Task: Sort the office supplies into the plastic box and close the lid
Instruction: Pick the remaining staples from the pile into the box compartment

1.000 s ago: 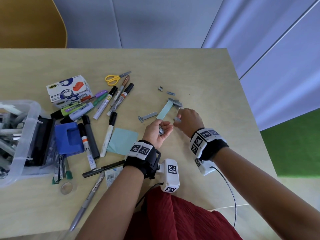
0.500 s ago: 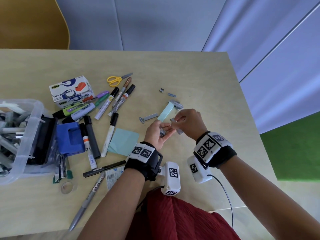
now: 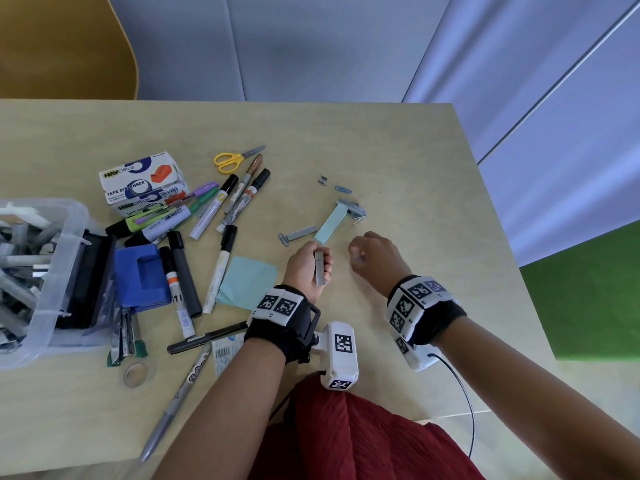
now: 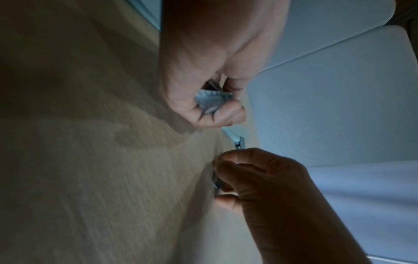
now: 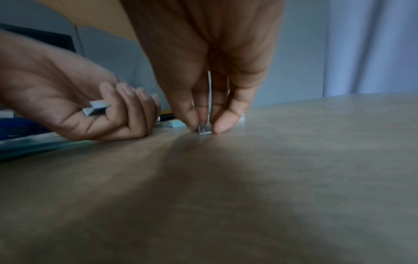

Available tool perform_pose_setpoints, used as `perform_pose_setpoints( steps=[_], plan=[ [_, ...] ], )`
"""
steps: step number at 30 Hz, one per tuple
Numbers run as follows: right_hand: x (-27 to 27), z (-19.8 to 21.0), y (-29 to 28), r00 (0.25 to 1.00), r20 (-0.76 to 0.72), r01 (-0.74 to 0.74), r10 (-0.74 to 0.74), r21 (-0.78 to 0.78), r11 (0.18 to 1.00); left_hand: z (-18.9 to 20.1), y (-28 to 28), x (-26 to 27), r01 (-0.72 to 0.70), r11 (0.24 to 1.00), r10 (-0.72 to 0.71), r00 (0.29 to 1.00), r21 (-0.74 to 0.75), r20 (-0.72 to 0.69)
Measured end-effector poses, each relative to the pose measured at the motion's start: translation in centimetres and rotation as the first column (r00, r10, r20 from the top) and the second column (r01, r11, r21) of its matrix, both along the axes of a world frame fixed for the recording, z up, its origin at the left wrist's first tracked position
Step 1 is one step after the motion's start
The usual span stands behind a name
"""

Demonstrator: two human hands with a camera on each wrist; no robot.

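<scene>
Her left hand (image 3: 309, 264) curls round staple strips (image 3: 319, 268); right hand (image 3: 375, 257) fingers (image 5: 222, 123) pinch a small staple piece (image 5: 205, 130) against the counter (image 3: 398, 161).

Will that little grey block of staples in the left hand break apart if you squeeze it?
Probably, yes. The staple strip in the left hand looks thin and long, and short broken-off bits already lie on the table. It looks light for its size, and its flat sides likely keep it from rolling.

The right hand (image 5: 210, 71) pinched a small staple strip (image 5: 205, 131) against the table (image 5: 294, 169) with its fingers (image 5: 224, 125). Beside it, the left hand (image 5: 74, 100) held staples (image 5: 96, 109).
</scene>
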State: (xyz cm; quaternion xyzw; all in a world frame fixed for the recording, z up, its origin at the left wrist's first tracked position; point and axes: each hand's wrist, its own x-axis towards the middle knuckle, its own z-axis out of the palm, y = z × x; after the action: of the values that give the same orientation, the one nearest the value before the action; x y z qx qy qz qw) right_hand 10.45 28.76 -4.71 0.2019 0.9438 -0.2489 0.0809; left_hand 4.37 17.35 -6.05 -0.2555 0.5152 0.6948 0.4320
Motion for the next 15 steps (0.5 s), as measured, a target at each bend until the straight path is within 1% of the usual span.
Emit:
perform_pose_setpoints(
  steps=[4,6,8,10,11,13,15],
  plan=[
    [-0.7,-0.2,-0.4,0.999,0.027,-0.027,0.026,0.031,0.999,-0.1,-0.3,0.0,-0.013,1.000,0.013,1.000,0.011,0.005],
    [-0.8,0.1,-0.2,0.999,0.034,0.000,0.000,-0.004,1.000,-0.1,-0.3,0.0,-0.037,0.999,0.037,0.999,0.014,0.005],
    [-0.9,1.0,-0.2,0.999,-0.018,0.045,-0.046,-0.058,0.997,0.2,-0.3,0.1,-0.082,0.996,0.082,0.997,0.030,0.012],
    [-1.0,2.3,-0.7,0.993,-0.109,0.035,-0.048,-0.120,0.992,0.5,-0.1,0.1,-0.095,0.994,0.095,0.995,0.048,0.008],
    [-1.1,2.9,-1.2,0.990,-0.140,0.011,-0.033,-0.156,0.988,0.6,0.0,0.0,-0.080,0.996,0.080,0.997,0.045,-0.001],
    [-1.4,3.9,-1.8,0.988,-0.151,-0.025,-0.007,-0.208,0.978,0.7,0.3,0.0,-0.048,0.998,0.049,0.999,0.039,-0.012],
    [-2.2,4.2,-1.4,0.986,-0.165,-0.010,-0.025,-0.208,0.978,0.8,0.4,-0.3,-0.006,0.999,0.006,1.000,0.047,-0.012]
  ],
)
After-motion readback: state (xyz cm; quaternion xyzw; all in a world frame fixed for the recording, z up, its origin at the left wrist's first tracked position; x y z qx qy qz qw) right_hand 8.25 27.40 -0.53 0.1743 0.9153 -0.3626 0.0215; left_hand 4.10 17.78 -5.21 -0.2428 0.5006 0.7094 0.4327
